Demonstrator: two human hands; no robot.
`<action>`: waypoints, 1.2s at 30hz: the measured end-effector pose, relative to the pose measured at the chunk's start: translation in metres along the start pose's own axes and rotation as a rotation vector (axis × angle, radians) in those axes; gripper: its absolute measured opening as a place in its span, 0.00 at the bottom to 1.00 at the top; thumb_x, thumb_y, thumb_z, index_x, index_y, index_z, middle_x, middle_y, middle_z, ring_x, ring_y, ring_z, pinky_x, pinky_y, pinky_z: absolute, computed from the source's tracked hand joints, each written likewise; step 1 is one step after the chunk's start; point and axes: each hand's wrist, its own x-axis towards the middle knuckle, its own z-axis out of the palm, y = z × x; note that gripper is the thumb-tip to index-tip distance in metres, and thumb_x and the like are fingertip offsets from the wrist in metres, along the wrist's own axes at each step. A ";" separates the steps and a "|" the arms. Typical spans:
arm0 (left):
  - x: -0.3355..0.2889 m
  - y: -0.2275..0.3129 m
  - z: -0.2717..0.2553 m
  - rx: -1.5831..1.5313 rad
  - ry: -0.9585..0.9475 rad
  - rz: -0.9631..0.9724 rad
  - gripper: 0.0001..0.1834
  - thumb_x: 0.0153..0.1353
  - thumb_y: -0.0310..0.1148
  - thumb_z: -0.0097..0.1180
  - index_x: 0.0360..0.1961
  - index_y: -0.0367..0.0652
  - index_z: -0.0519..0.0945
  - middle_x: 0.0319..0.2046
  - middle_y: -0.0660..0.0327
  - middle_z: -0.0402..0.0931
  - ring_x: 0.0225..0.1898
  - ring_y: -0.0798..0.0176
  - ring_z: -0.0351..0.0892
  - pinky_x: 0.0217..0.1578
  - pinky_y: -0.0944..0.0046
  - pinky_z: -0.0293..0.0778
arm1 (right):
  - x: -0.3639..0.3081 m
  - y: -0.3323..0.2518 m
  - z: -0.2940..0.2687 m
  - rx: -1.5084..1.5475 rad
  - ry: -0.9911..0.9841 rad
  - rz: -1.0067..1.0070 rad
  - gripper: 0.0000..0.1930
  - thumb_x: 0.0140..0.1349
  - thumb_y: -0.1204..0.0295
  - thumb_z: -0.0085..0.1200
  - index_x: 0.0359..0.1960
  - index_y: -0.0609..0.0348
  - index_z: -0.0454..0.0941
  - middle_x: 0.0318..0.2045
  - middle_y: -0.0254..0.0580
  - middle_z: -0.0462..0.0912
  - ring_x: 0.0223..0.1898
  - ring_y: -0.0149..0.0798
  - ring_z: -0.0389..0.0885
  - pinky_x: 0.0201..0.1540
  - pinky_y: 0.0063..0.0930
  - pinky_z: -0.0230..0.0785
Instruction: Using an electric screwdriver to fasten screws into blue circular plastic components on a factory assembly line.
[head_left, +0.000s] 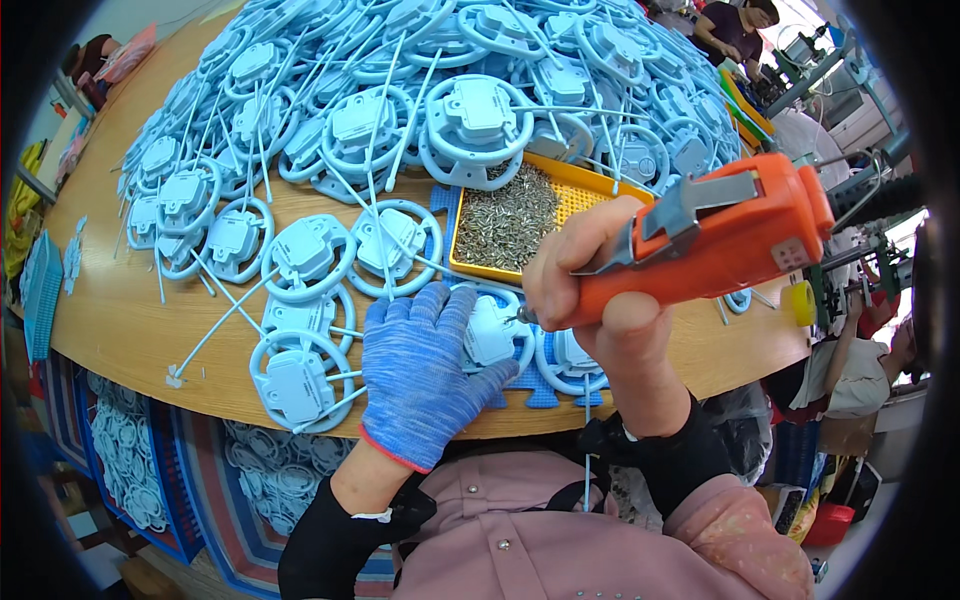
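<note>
My right hand (pixel 590 265), bare, is wrapped round an orange electric screwdriver (pixel 700 240) with a metal clip on its side. The screwdriver's tip points left and down at a light-blue plastic ring with a box-shaped centre (pixel 490 332). My left hand (pixel 420 355), in a blue knitted glove, grips that ring at its left side, thumb along the near edge and fingers toward the far edge. Whether the tip touches a screw I cannot tell. Beyond the ring, a yellow tray (pixel 458 235) holds many small metal screws (pixel 505 220).
A high pile of the same light-blue rings (pixel 475 110) covers the far side of the wooden table (pixel 110 300). Another ring (pixel 570 352) lies under my right wrist. Several rings sit left of my glove. Crates (pixel 190 440) stand below; other people (pixel 735 35) sit at the sides.
</note>
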 end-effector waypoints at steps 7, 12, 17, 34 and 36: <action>0.001 -0.004 0.001 0.005 0.024 0.027 0.36 0.40 0.54 0.68 0.47 0.39 0.78 0.42 0.53 0.75 0.43 0.50 0.74 0.50 0.50 0.62 | -0.008 0.017 0.003 0.109 0.053 0.047 0.29 0.52 0.46 0.64 0.37 0.60 0.68 0.19 0.36 0.73 0.19 0.31 0.71 0.20 0.23 0.64; 0.003 0.001 0.000 0.015 -0.002 0.015 0.35 0.41 0.53 0.68 0.46 0.41 0.78 0.42 0.54 0.74 0.42 0.50 0.73 0.49 0.52 0.63 | -0.009 0.020 0.000 0.088 0.068 0.033 0.28 0.51 0.48 0.65 0.37 0.59 0.69 0.19 0.35 0.72 0.19 0.31 0.71 0.21 0.23 0.64; -0.014 0.005 -0.024 0.213 0.057 0.005 0.39 0.43 0.58 0.66 0.51 0.41 0.75 0.51 0.52 0.71 0.54 0.45 0.69 0.60 0.45 0.56 | 0.005 0.017 -0.030 0.212 -0.047 -0.027 0.22 0.57 0.53 0.61 0.39 0.59 0.70 0.21 0.36 0.74 0.22 0.31 0.73 0.24 0.22 0.67; -0.082 -0.075 -0.065 -0.179 0.189 -0.590 0.31 0.50 0.22 0.58 0.58 0.39 0.67 0.53 0.57 0.69 0.54 0.61 0.67 0.58 0.59 0.62 | 0.004 0.031 -0.117 0.186 0.259 -0.204 0.17 0.61 0.61 0.60 0.40 0.62 0.70 0.20 0.37 0.74 0.20 0.30 0.73 0.21 0.22 0.65; -0.083 -0.074 -0.074 -0.141 0.204 -0.535 0.30 0.52 0.23 0.56 0.59 0.40 0.66 0.55 0.56 0.68 0.55 0.60 0.66 0.59 0.59 0.62 | 0.006 0.032 -0.116 0.169 0.274 -0.206 0.17 0.61 0.62 0.59 0.39 0.61 0.70 0.19 0.37 0.73 0.19 0.29 0.71 0.19 0.20 0.63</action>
